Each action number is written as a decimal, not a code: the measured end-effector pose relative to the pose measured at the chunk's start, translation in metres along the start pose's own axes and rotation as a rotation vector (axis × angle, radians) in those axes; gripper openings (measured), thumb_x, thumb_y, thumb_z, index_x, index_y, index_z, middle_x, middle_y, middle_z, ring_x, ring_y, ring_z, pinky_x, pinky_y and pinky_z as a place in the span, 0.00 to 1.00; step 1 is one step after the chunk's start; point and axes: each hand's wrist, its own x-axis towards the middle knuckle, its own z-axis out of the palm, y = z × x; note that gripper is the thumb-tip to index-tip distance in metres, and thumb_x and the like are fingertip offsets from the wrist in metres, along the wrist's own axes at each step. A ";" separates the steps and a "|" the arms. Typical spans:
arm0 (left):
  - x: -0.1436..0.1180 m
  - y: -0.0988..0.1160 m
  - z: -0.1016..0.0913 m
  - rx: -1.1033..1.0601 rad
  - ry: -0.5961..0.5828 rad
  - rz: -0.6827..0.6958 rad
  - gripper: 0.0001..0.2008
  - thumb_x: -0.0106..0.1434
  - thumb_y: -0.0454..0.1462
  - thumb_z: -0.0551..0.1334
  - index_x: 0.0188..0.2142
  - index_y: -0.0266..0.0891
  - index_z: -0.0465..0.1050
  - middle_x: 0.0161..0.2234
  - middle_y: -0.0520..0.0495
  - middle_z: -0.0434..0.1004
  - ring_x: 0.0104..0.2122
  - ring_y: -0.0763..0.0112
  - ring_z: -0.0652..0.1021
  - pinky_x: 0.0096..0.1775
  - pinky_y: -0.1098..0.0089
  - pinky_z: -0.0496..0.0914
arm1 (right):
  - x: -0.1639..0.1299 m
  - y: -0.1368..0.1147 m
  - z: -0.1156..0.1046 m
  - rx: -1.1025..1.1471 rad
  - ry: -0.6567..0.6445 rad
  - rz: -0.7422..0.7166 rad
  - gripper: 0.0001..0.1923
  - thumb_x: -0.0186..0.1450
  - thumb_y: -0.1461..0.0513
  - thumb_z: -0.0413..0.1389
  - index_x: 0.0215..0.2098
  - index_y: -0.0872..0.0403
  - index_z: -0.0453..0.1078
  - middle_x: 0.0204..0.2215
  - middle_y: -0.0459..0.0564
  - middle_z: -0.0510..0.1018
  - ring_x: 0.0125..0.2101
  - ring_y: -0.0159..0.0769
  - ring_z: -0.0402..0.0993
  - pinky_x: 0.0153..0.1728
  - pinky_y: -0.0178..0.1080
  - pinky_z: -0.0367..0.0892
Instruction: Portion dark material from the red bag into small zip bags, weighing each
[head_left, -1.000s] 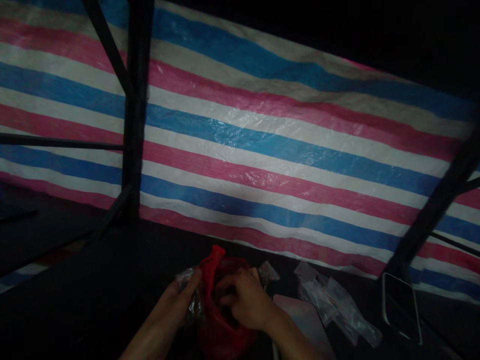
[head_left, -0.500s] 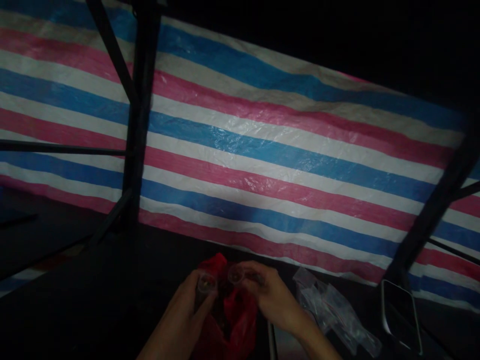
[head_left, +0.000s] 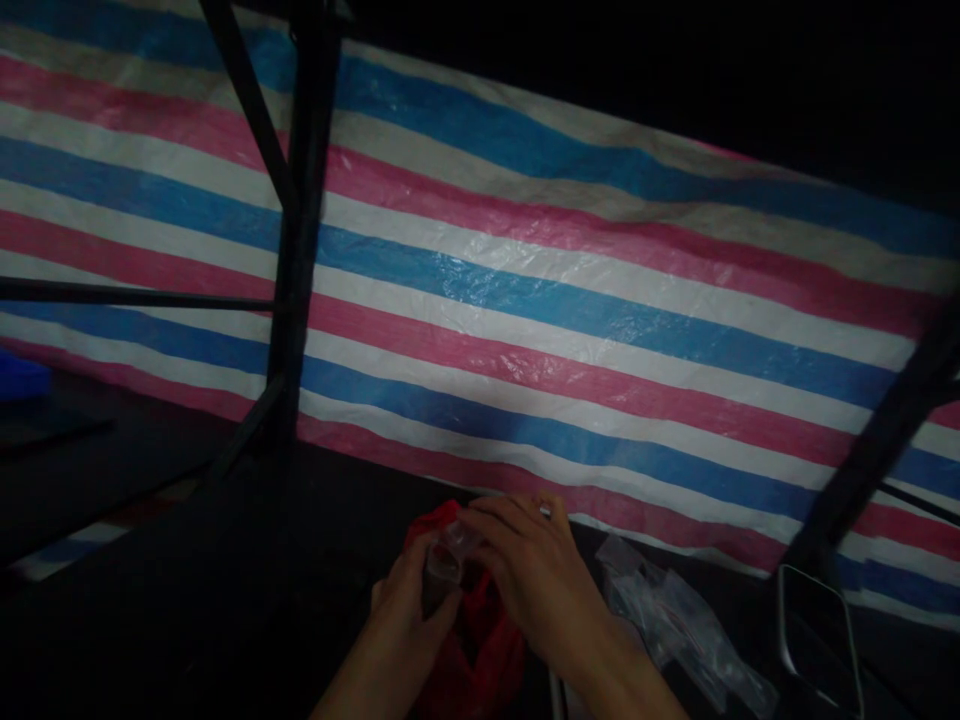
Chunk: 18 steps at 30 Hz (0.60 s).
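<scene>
Low in the middle of the head view, my left hand (head_left: 409, 610) grips a small clear plastic container (head_left: 444, 566), its rim turned up between thumb and fingers. My right hand (head_left: 532, 570) is bent over from the right, palm down, its fingertips around a second clear plastic piece (head_left: 463, 537) right at that rim. Whether the two pieces touch, I cannot tell. Beneath both hands is a crumpled red plastic bag (head_left: 480, 640) with a dark opening. What the container holds is too dim to make out.
Clear plastic bags (head_left: 667, 610) lie right of my right hand, with a phone (head_left: 820, 635) beyond them. A dark metal post (head_left: 296, 300) with braces rises at left, another frame bar (head_left: 862, 450) at right. Striped sheeting (head_left: 562, 300) hangs behind. A blue object (head_left: 22, 378) is at far left.
My right hand has turned palm down and moved its clear piece against or over the left container's rim. My left hand has shifted slightly right in view. The camera view has swung a little left.
</scene>
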 end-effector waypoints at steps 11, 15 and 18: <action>0.001 -0.003 -0.005 -0.065 0.209 0.048 0.32 0.57 0.36 0.62 0.62 0.44 0.66 0.55 0.38 0.79 0.55 0.49 0.81 0.56 0.45 0.75 | -0.021 -0.009 0.044 0.496 0.085 0.359 0.20 0.68 0.65 0.61 0.57 0.44 0.77 0.56 0.47 0.81 0.57 0.44 0.75 0.59 0.45 0.65; -0.007 -0.004 0.019 0.010 0.144 0.114 0.33 0.60 0.38 0.64 0.65 0.42 0.64 0.60 0.34 0.75 0.56 0.47 0.79 0.57 0.41 0.73 | -0.036 -0.018 0.046 0.701 0.228 0.478 0.04 0.66 0.59 0.62 0.38 0.48 0.80 0.37 0.47 0.85 0.40 0.42 0.81 0.45 0.39 0.72; -0.019 0.008 0.035 -0.004 0.105 0.108 0.31 0.67 0.45 0.63 0.67 0.44 0.63 0.66 0.34 0.71 0.62 0.46 0.76 0.61 0.40 0.70 | -0.043 -0.010 0.036 0.718 0.365 0.512 0.10 0.67 0.54 0.62 0.32 0.49 0.80 0.32 0.48 0.84 0.36 0.41 0.80 0.39 0.37 0.73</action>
